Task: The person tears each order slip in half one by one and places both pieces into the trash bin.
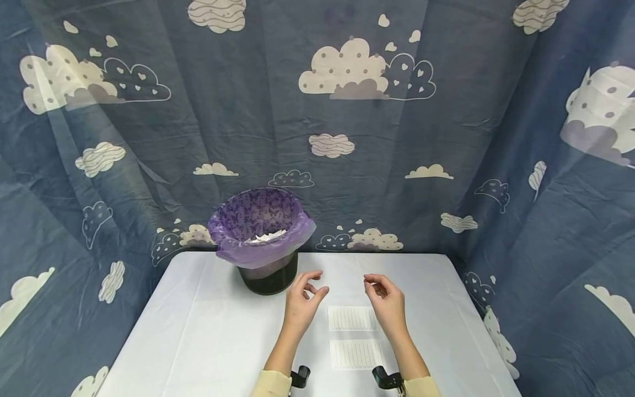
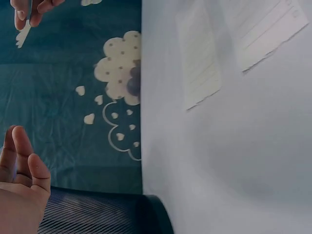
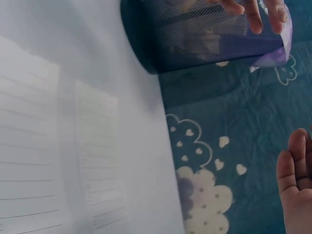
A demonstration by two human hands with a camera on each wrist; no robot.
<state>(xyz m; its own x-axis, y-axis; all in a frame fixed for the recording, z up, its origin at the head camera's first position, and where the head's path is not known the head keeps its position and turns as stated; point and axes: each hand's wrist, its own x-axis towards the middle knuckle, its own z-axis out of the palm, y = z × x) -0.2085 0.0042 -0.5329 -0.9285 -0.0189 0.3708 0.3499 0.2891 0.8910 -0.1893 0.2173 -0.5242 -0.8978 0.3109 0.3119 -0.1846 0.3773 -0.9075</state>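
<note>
In the head view my left hand [image 1: 302, 303] hovers above the white table, right of and in front of a black mesh bin [image 1: 270, 281]. Its fingers bend loosely, with a gap to the thumb and nothing visible between. My right hand [image 1: 388, 303] is raised to the right, fingers loosely curled and thumb near the index finger; I see nothing held. Two lined white paper pieces lie on the table: the farther paper [image 1: 349, 318] and the nearer paper [image 1: 354, 354]. The right forearm passes by their right ends. A torn-looking paper edge shows in the left wrist view.
A purple bag [image 1: 263, 256] lines the bin and folds over its rim. White paper scraps [image 1: 268, 237] lie inside. The white table [image 1: 213, 331] ends at a blue cloud-print curtain [image 1: 357, 204], which encloses the back and both sides.
</note>
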